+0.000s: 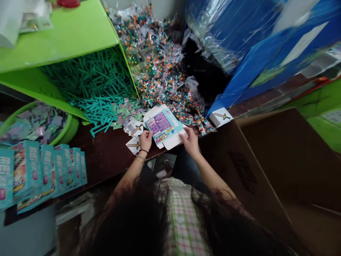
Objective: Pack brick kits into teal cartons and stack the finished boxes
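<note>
Both my hands hold a flat, unfolded teal and white carton (164, 128) with a purple panel, at the front edge of the dark table. My left hand (145, 139) pinches its left side, with bracelets on the wrist. My right hand (190, 139) grips its right side, fingers curled on the flap. Small white cards printed with a pixel sword (134, 128) lie just left of the carton. Another such card (221, 116) lies to the right.
A heap of clear bags of coloured beads (157, 67) fills the table's back. Teal sticks (93, 80) spill from a green box (66, 35). A green bowl (68, 129) of cards and a row of finished teal boxes (45, 172) stand left. A brown cardboard box (279, 163) stands right.
</note>
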`<state>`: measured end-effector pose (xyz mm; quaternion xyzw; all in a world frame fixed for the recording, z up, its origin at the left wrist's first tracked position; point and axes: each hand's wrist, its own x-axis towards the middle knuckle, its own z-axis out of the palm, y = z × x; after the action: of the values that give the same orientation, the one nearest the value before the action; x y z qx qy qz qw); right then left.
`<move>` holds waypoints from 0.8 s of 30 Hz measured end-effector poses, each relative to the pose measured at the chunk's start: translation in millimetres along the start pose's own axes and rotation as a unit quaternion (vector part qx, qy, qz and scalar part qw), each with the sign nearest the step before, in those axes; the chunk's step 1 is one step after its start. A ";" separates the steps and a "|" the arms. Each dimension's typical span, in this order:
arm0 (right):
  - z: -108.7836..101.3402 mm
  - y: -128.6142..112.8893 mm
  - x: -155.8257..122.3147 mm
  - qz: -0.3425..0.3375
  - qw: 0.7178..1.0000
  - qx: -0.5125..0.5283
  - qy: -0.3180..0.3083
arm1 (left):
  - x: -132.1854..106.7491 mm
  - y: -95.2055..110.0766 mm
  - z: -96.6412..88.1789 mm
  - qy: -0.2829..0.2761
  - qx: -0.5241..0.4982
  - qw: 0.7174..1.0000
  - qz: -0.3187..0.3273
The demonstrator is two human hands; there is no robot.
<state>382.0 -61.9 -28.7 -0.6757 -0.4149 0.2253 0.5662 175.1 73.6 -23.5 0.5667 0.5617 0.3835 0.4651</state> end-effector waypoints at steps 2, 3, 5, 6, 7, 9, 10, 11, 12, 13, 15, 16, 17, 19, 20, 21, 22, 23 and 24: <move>4.0 -11.9 -7.9 0.014 0.993 0.121 0.003 | -2.8 5.2 -7.0 -0.014 -0.069 0.997 0.011; 7.0 -16.9 -14.2 0.018 0.987 0.159 0.004 | -4.2 9.0 -10.9 -0.026 -0.123 0.992 0.012; 13.7 -23.3 -30.5 0.020 0.981 0.193 0.003 | -7.4 18.3 -20.3 -0.055 -0.228 0.972 -0.004; 16.5 -24.5 -39.1 0.022 0.981 0.194 -0.002 | -9.4 23.2 -25.5 -0.067 -0.259 0.963 -0.020; 18.2 -24.5 -46.7 0.023 0.983 0.183 -0.012 | -11.9 28.0 -30.6 -0.075 -0.274 0.958 -0.036; 17.3 -22.6 -55.4 0.019 0.991 0.130 -0.036 | -19.9 35.4 -38.6 -0.086 -0.269 0.958 -0.057; 14.7 -21.9 -55.5 0.012 0.994 0.094 -0.046 | -25.9 37.6 -40.4 -0.093 -0.259 0.959 -0.061; 11.1 -22.0 -52.8 0.003 0.997 0.058 -0.054 | -33.4 38.7 -40.1 -0.103 -0.248 0.961 -0.067; 7.2 -23.3 -48.0 -0.006 0.998 0.025 -0.064 | -42.3 38.6 -37.6 -0.114 -0.238 0.962 -0.075; 3.6 -26.1 -41.9 -0.013 0.997 0.000 -0.076 | -52.3 37.5 -33.0 -0.119 -0.229 0.963 -0.082; -0.8 -36.0 -29.9 -0.023 0.994 -0.029 -0.103 | -73.6 33.4 -19.3 -0.100 -0.218 0.967 -0.083; -0.8 -42.6 -25.7 -0.029 0.992 -0.031 -0.118 | -83.2 31.1 -11.8 -0.074 -0.216 0.971 -0.074; 0.8 -49.7 -23.4 -0.036 0.990 -0.026 -0.132 | -91.0 29.2 -5.5 -0.042 -0.216 0.974 -0.060; 8.6 -63.2 -25.9 -0.045 0.987 0.008 -0.157 | -98.7 27.9 0.2 0.007 -0.210 0.977 -0.028; 14.3 -68.5 -30.2 -0.045 0.984 0.032 -0.169 | -98.4 29.1 -1.9 0.022 -0.201 0.979 -0.012; 20.9 -72.0 -36.2 -0.040 0.981 0.059 -0.182 | -95.7 31.4 -7.6 0.032 -0.186 0.982 0.005; 27.9 -73.6 -43.1 -0.032 0.976 0.085 -0.195 | -91.7 34.8 -16.4 0.039 -0.167 0.985 0.027; 34.8 -73.3 -50.3 -0.022 0.971 0.110 -0.209 | -87.2 38.9 -27.6 0.044 -0.148 0.987 0.051; 41.2 -71.2 -57.0 -0.013 0.967 0.132 -0.218 | -83.1 43.2 -40.0 0.048 -0.129 0.988 0.076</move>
<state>296.8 -83.5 19.1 -0.5241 -0.5034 0.4125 0.5493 142.7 -2.4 36.2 0.5240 0.4846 0.5138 0.4760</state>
